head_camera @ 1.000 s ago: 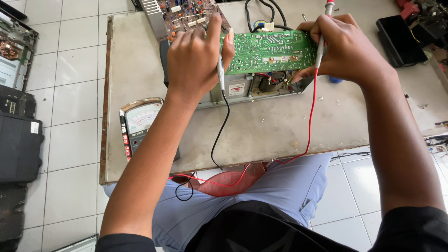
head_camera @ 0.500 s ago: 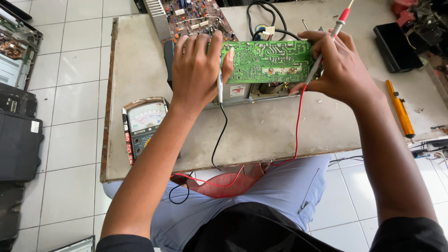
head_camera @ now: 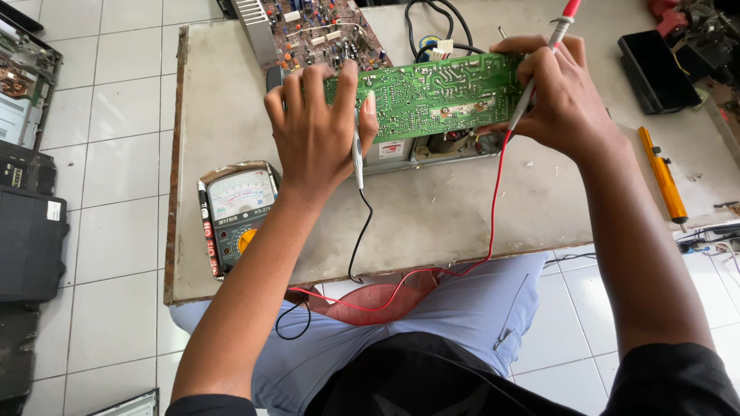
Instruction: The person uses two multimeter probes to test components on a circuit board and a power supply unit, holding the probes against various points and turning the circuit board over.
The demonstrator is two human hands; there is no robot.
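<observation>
Green circuit board (head_camera: pixel 432 96) is held tilted, solder side up, over a grey metal chassis (head_camera: pixel 432 150) near the far middle of the worktable (head_camera: pixel 462 216). Its left end is gripped by the left hand (head_camera: pixel 320 131), with fingers curled over the top edge and the thumb pressed on the board's face. A black probe (head_camera: pixel 358 158) is seen pinched beside that thumb; its tip is hidden, so contact with the board cannot be confirmed. The black lead (head_camera: pixel 356 239) is traced down off the table's near edge.

The board's right end is steadied by the right hand (head_camera: pixel 559 96), which is also closed around a red probe (head_camera: pixel 543 62). The probe's lower end is covered by the fingers, and its point of contact cannot be made out. The red lead (head_camera: pixel 493 208) is followed down over the table edge to the lap.

An analog multimeter (head_camera: pixel 239 216) is noted flat on the table's left part, well apart from the board; its needle position is too small to read. A second, brown circuit board (head_camera: pixel 316 35) lies beyond the left hand, cut off by the top edge. A yellow-handled tool (head_camera: pixel 661 173) lies to the right of the right forearm. A black flat case (head_camera: pixel 655 69) sits at the far right. Dark equipment on the tiled floor (head_camera: pixel 100 139) at left is partly cropped.
</observation>
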